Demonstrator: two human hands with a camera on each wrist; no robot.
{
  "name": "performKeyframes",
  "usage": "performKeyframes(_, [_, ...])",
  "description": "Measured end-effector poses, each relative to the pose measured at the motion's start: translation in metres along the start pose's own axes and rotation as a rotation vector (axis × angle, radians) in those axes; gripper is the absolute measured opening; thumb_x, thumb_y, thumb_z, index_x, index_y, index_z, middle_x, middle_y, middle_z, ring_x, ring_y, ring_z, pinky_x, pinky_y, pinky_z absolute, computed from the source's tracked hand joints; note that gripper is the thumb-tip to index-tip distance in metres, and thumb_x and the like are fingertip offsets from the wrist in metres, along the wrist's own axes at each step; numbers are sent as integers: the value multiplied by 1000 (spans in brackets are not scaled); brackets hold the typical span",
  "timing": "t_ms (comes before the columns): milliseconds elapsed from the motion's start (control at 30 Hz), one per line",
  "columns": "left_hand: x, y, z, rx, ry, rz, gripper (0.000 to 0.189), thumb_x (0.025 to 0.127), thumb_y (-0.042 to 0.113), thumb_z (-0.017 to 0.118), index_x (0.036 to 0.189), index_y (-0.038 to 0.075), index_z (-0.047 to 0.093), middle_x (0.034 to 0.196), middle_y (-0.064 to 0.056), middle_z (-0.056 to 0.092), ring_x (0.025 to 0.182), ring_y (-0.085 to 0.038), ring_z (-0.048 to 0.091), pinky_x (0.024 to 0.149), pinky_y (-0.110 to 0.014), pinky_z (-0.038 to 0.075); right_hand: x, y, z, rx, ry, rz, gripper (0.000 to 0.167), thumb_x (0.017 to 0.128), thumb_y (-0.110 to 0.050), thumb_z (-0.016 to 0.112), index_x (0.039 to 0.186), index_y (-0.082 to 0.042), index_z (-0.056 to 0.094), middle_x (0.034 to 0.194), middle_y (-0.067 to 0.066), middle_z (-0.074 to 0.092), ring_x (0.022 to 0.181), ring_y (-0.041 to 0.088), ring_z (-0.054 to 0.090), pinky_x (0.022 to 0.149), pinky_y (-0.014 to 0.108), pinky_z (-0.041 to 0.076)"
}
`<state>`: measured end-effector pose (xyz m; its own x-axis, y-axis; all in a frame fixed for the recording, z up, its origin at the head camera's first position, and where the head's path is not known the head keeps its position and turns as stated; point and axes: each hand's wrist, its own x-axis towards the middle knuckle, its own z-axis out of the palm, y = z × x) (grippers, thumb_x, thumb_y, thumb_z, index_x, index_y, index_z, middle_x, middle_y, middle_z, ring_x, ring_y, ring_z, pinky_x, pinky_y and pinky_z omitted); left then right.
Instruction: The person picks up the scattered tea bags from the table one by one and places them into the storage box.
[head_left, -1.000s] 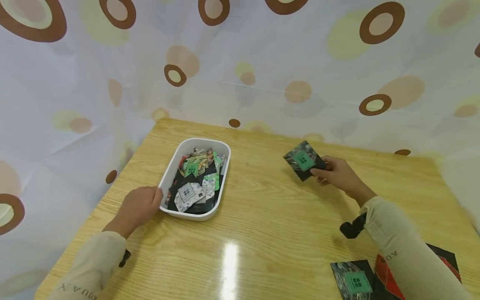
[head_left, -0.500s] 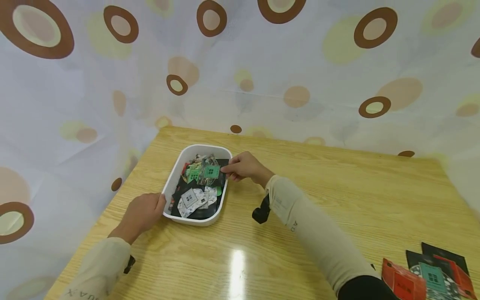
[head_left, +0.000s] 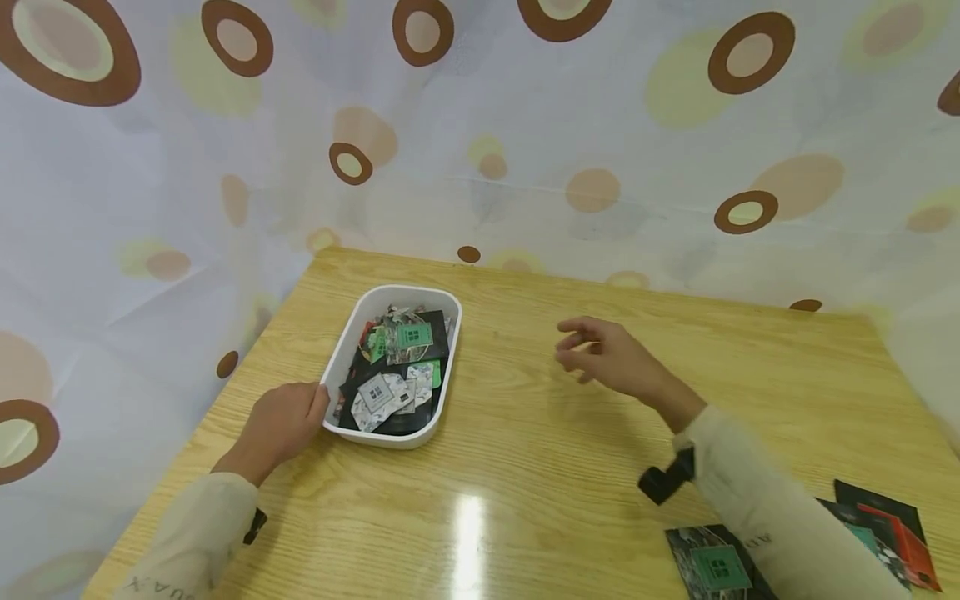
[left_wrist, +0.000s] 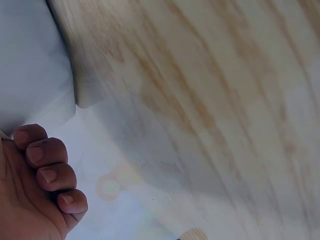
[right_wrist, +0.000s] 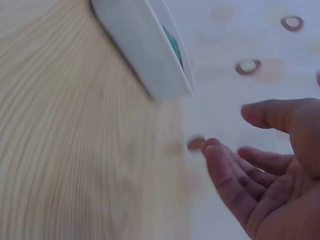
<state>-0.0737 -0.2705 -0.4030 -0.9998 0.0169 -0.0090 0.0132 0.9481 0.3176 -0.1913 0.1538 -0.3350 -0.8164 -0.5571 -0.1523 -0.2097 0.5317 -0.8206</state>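
Observation:
A white plastic tub (head_left: 448, 367) stands on the wooden table, holding several flat printed packets. On top lies a black packet with a green label (head_left: 411, 335); nearer me in the tub is a white patterned packet (head_left: 378, 404). My left hand (head_left: 281, 425) grips the tub's near left rim, thumb over the edge; the left wrist view shows its curled fingers (left_wrist: 52, 172) against the tub's outer wall. To the right of the tub, my right hand (head_left: 607, 354) hangs above the table with nothing in it, thumb and fingers apart.
At the front right lie another green-labelled black packet (head_left: 716, 567) and several overlapping black and red packets (head_left: 903, 542), partly hidden by my right sleeve (head_left: 772, 508). A patterned cloth (head_left: 525, 150) hangs along the table's back and left edges.
My right hand carried the green-labelled packet left to the tub and let it go inside. It has since moved back right, empty. The left hand has kept its grip on the tub.

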Motion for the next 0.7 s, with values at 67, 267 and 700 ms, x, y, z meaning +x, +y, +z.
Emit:
performKeyframes(67, [0, 1, -1, 7, -13, 0, 46, 105, 22, 28, 65, 12, 47, 60, -3, 46, 59, -18, 43, 59, -33, 37, -37, 15, -20, -143, -7, -23, 51, 99, -24, 61, 143, -1, 47, 124, 22, 61, 101, 29, 67, 77, 34, 58])
performKeyframes(267, [-2, 0, -5, -3, -32, -16, 47, 106, 23, 26, 64, 12, 46, 60, -3, 44, 59, -18, 43, 59, -33, 36, -127, 67, -40, -421, -188, -29, 70, 85, -40, 76, 141, -6, 50, 137, 21, 53, 117, 42, 56, 79, 44, 55])
performKeyframes(700, [-1, 0, -1, -27, -20, 3, 47, 106, 23, 27, 64, 12, 46, 59, -3, 43, 58, -18, 42, 59, -32, 36, -174, 110, 9, -752, 20, -130, 69, 59, -77, 72, 104, -28, 52, 115, -6, 49, 102, 16, 48, 77, 48, 45])
